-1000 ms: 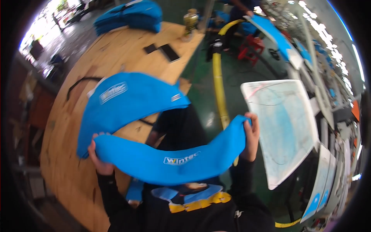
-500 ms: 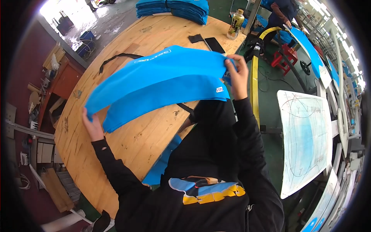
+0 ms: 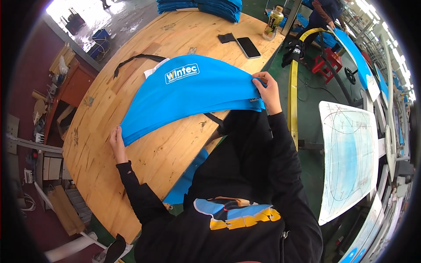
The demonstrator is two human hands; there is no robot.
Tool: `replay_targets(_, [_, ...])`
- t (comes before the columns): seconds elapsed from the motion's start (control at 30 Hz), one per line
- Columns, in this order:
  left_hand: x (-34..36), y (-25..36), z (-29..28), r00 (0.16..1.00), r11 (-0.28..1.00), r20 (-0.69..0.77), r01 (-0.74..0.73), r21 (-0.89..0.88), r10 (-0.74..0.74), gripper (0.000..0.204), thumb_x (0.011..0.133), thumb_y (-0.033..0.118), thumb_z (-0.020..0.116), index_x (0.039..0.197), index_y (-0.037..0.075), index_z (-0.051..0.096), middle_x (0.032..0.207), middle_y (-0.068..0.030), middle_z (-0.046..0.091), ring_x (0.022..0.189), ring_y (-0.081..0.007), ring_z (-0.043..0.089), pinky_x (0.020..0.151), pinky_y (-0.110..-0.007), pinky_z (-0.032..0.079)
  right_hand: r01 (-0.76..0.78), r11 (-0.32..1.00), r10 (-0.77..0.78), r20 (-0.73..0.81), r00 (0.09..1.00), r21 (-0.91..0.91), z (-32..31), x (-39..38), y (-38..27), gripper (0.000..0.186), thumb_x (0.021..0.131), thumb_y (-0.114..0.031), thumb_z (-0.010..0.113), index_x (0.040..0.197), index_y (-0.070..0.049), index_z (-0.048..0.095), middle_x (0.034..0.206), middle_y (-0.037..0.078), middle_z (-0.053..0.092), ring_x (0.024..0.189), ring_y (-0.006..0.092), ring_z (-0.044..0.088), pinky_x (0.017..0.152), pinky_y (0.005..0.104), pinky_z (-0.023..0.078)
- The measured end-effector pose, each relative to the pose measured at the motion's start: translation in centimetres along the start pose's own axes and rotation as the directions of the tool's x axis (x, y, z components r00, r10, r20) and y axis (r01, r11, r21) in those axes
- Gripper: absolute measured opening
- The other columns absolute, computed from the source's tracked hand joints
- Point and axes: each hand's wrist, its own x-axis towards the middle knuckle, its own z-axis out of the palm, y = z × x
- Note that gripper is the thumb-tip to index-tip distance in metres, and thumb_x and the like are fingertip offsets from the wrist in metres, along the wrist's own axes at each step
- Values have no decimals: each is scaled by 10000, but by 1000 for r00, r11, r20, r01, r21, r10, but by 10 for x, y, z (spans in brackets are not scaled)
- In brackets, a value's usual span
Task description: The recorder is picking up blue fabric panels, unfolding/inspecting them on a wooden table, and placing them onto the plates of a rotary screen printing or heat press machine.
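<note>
A curved blue fabric panel (image 3: 193, 94) with a white printed logo lies over a small stack of like pieces on the wooden table (image 3: 101, 175). My left hand (image 3: 117, 142) pinches its left tip, close above the tabletop. At the other end, my right hand (image 3: 268, 91) grips the right corner between thumb and fingers. Edges of the lower blue layers show along the near side and under the right corner. Part of a white piece peeks out behind the panel's upper left edge.
Toward the back stand a bundle of blue fabric (image 3: 201, 8) and a bottle (image 3: 273, 23). A phone (image 3: 248, 47) and a small black piece (image 3: 226, 38) lie near it. A black strap (image 3: 136, 59) rests beyond the panel. At right are a yellow rail (image 3: 293, 101) and a white marked board (image 3: 349, 158).
The blue panel has come down flat over the stack, its printed logo now facing up. My left hand has moved right and slightly down; my right hand has lowered a little, still gripping.
</note>
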Motion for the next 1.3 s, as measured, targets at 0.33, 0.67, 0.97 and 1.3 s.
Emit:
replay_targets(0.33, [8, -30, -17, 998, 985, 9, -60, 160, 59, 393, 975, 298, 570, 984, -91, 624, 1052, -87, 608, 983, -155, 556, 852, -271, 423, -27, 996, 21, -76, 997, -80, -7, -18, 1, 95, 866, -18, 643, 960, -10, 641, 908, 59, 682, 825, 116, 636, 724, 267, 516])
replay_targets(0.67, [-35, 24, -5, 824, 415, -39, -243, 877, 565, 252, 892, 309, 622, 963, 68, 603, 1260, -131, 547, 1202, -340, 469, 994, -530, 348, 128, 900, -206, -148, 967, -416, -27, -36, 26, 63, 865, -54, 645, 917, -24, 625, 905, 103, 674, 809, 246, 639, 739, 336, 493])
replay_targets(0.97, [-56, 107, 139, 672, 432, 404, -723, 540, 621, 436, 915, 317, 589, 1295, 108, 540, 1439, -146, 424, 1341, -383, 356, 1083, -537, 279, 383, 719, -439, 48, 897, -580, 47, -48, -47, 365, 895, -174, 618, 1246, -93, 561, 1349, 152, 528, 1295, 344, 453, 1050, 468, 336])
replay_targets(1.3, [-54, 73, 153, 675, 331, 577, -733, 594, 459, 558, 950, 450, 497, 1452, 221, 413, 1553, -75, 299, 1406, -325, 299, 1148, -501, 190, 394, 544, -334, 239, 912, -741, 73, -55, -10, 494, 945, -377, 511, 1413, -222, 476, 1525, 91, 352, 1416, 286, 298, 1147, 518, 141])
